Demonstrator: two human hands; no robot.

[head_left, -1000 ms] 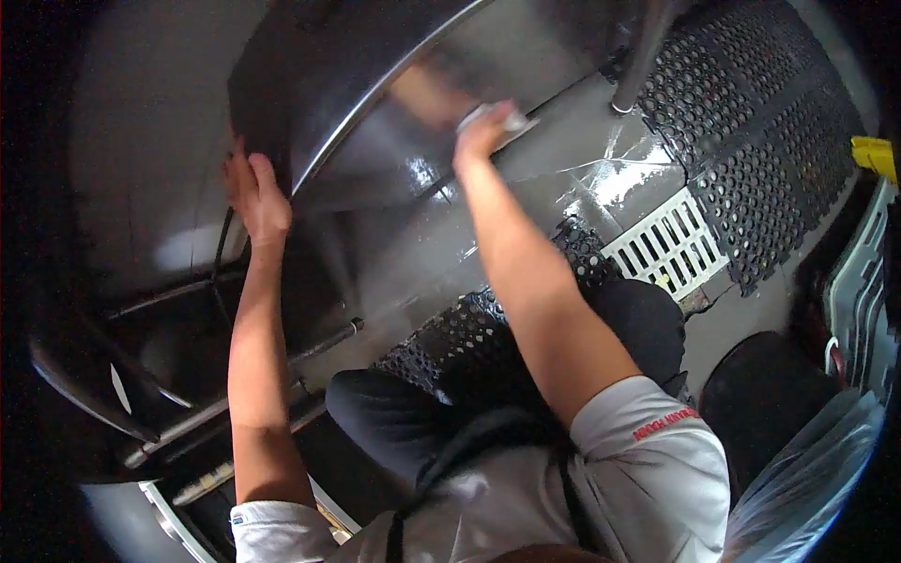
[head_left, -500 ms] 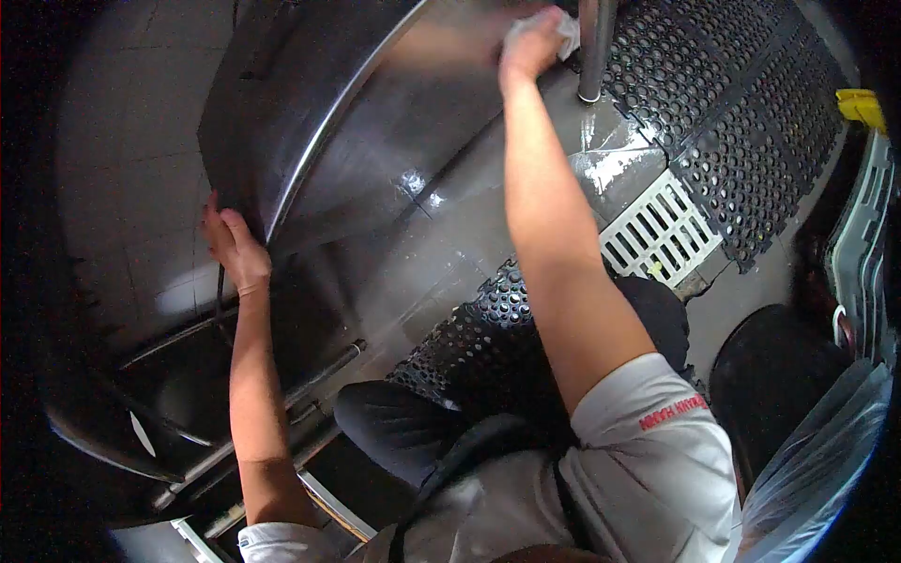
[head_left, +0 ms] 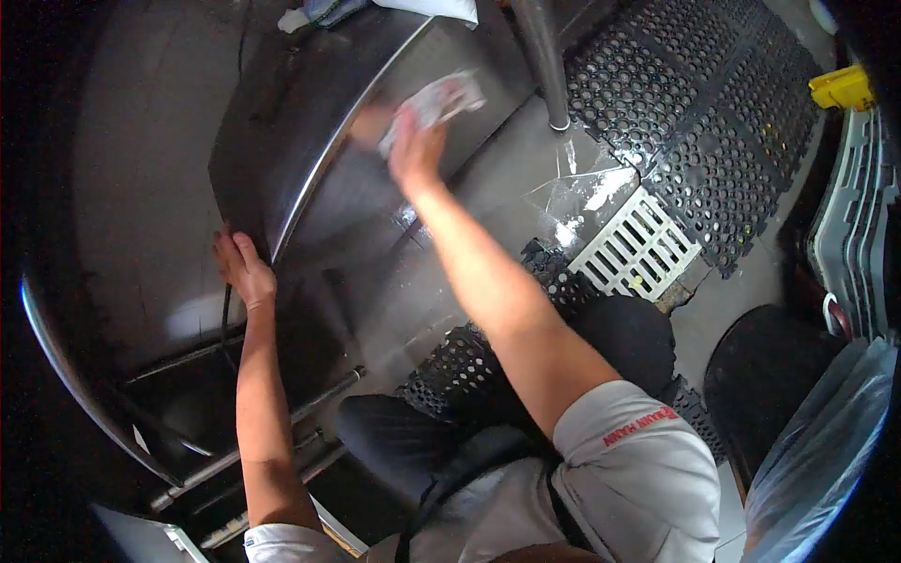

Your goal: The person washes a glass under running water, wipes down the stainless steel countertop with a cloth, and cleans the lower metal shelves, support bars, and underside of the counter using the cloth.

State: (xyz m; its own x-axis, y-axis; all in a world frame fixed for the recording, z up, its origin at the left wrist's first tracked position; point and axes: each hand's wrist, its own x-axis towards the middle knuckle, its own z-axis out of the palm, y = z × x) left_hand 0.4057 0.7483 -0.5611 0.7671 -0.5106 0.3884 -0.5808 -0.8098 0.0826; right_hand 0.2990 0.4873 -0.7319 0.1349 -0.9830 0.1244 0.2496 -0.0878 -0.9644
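My right hand (head_left: 419,155) presses a crumpled whitish cloth (head_left: 441,101) to the shiny face of a dark metal panel (head_left: 343,220). A blurred reflection of the hand shows in the panel beside it. At the panel's near lower corner is my left hand (head_left: 246,267), its thumb apart from its fingers and curved about the edge. Part of its grip is hidden. A bright, curved metal rim (head_left: 324,161) runs up from beside that hand.
A metal leg (head_left: 542,66) stands on the wet tiles beyond my right hand. Black perforated mats (head_left: 723,113) and a white drain grate (head_left: 636,246) lie to the right. Metal bars (head_left: 282,422) run low at left. A yellow object (head_left: 842,88) sits far right.
My right hand has swept left and toward me with the cloth, from near the metal leg to the panel's middle. My left hand stays at the same corner. The view has shifted slightly.
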